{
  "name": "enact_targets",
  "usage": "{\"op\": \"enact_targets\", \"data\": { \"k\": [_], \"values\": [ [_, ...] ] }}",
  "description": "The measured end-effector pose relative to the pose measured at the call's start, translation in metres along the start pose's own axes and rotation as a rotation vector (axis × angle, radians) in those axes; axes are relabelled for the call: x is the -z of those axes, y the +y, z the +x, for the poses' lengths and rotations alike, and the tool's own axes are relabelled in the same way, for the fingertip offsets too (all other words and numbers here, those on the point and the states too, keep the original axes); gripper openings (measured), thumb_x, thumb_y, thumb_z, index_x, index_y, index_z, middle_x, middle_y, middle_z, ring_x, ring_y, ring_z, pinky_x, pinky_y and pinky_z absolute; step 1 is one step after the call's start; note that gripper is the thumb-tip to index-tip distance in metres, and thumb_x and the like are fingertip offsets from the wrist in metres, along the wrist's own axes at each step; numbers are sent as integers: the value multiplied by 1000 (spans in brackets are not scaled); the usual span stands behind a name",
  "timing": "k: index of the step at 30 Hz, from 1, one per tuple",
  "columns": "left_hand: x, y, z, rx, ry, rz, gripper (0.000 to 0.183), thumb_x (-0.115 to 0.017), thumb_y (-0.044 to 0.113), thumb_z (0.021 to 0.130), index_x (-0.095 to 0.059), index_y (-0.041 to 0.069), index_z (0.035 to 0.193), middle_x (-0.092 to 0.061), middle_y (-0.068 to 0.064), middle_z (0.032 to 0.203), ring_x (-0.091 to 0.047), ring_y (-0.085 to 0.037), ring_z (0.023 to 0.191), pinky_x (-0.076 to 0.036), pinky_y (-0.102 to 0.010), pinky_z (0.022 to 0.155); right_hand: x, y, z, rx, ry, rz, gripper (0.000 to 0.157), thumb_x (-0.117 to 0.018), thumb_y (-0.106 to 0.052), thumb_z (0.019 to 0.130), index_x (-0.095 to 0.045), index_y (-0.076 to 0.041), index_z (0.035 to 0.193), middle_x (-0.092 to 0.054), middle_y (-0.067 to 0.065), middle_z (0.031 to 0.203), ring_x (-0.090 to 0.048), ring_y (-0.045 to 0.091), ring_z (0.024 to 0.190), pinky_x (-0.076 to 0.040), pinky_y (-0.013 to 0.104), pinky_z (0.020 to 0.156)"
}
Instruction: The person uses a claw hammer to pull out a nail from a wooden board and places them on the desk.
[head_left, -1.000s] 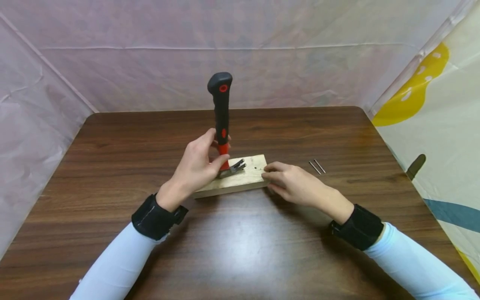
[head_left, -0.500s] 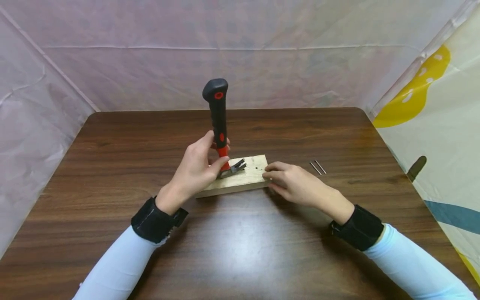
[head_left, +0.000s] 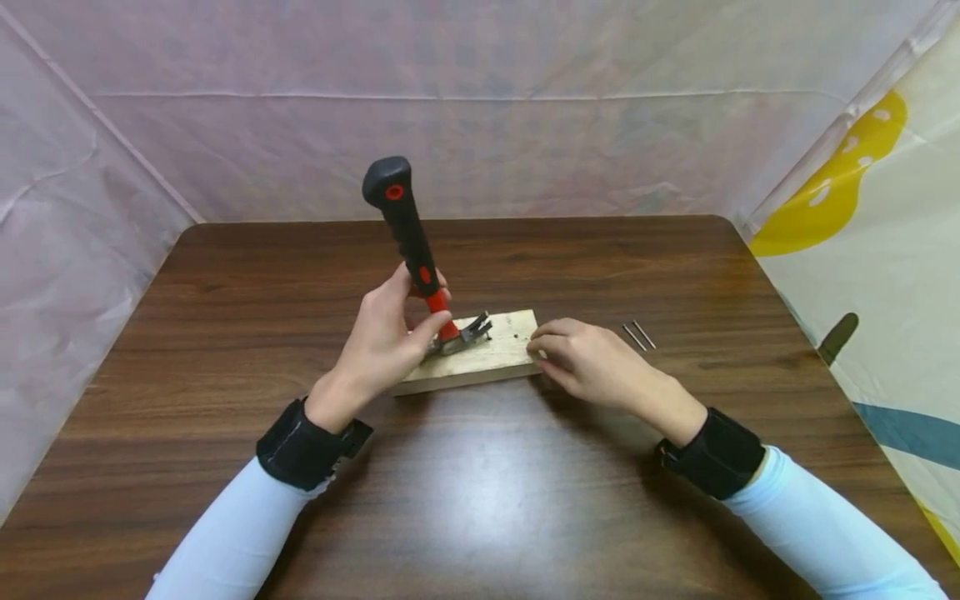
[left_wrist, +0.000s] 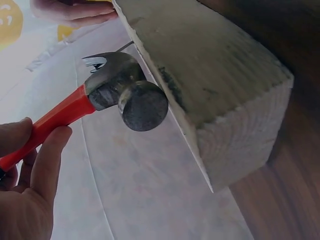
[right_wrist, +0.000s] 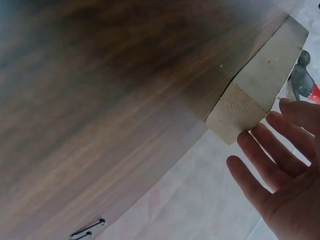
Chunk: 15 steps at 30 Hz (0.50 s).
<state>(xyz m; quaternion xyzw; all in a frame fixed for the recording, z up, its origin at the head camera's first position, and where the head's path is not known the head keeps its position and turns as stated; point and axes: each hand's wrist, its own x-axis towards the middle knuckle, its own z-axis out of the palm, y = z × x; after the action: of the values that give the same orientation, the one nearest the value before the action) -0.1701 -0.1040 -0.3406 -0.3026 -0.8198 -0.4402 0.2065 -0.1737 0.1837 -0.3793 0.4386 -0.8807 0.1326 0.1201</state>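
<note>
In the head view, a claw hammer (head_left: 411, 229) with a black and red handle leans left above a pale wooden block (head_left: 498, 354). My left hand (head_left: 382, 333) grips the red neck just above the head, thumb on the near side. The hammer's claw (left_wrist: 97, 62) lies at a thin nail (left_wrist: 125, 46) that stands out of the block. Beside the claw's tips, the same nail shows as a dark stub on the block's top. My right hand (head_left: 581, 362) rests its fingertips at the block's right end, fingers loosely extended in the right wrist view.
Two loose nails (head_left: 639, 335) lie on the brown wooden table (head_left: 480, 492), right of the block. A dark spot (head_left: 515, 336) marks the block's top near its right end. Pale sheeting (head_left: 480, 150) hangs behind the table and along its sides.
The hammer's handle has tipped to the left, and its claw has tilted up a little. My left hand has shifted slightly left with it. The right hand stays at the block's end.
</note>
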Motion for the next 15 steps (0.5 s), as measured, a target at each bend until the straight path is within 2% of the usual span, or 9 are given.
{"op": "enact_targets", "data": {
  "k": [2, 5, 8, 11, 15],
  "values": [
    [1, -1, -1, 3, 10, -8, 41, -76, -8, 82, -53, 6, 113, -62, 0, 99, -61, -14, 87, -38, -21, 50, 0, 0, 2, 3, 6, -4, 16, -73, -13, 88, -73, -9, 103, -65, 3, 106, -65, 18, 97, -51, 29, 83],
    [2, -2, -3, 6, 22, -32, 42, -76, -10, 80, -53, 6, 112, -62, 1, 98, -62, -15, 89, -46, -23, 66, 0, 0, 4, 10, 14, -2, 14, -73, -12, 88, -73, -9, 101, -65, 3, 105, -65, 20, 96, -50, 31, 86],
    [3, -3, -4, 7, 34, -54, 42, -76, -11, 80, -53, 5, 111, -62, 1, 97, -62, -16, 90, -47, -27, 82, 1, 0, 7, 11, 30, 9, 16, -73, -12, 87, -73, -9, 103, -65, 3, 105, -64, 19, 96, -49, 30, 86],
    [4, -4, -5, 21, 37, -72, 42, -76, -10, 80, -53, 6, 112, -62, 2, 98, -62, -15, 90, -48, -22, 65, 2, -1, 11, 2, 48, 12, 27, -73, -11, 87, -70, -8, 113, -65, 2, 105, -64, 18, 92, -50, 30, 82],
    [6, -5, -7, 55, 36, -115, 41, -75, -9, 82, -52, 6, 114, -62, 1, 101, -62, -15, 91, -43, -20, 44, 1, -3, 16, -13, 65, 15, 43, -72, -12, 88, -61, -8, 129, -65, 3, 104, -65, 16, 86, -52, 30, 73]
  ]
}}
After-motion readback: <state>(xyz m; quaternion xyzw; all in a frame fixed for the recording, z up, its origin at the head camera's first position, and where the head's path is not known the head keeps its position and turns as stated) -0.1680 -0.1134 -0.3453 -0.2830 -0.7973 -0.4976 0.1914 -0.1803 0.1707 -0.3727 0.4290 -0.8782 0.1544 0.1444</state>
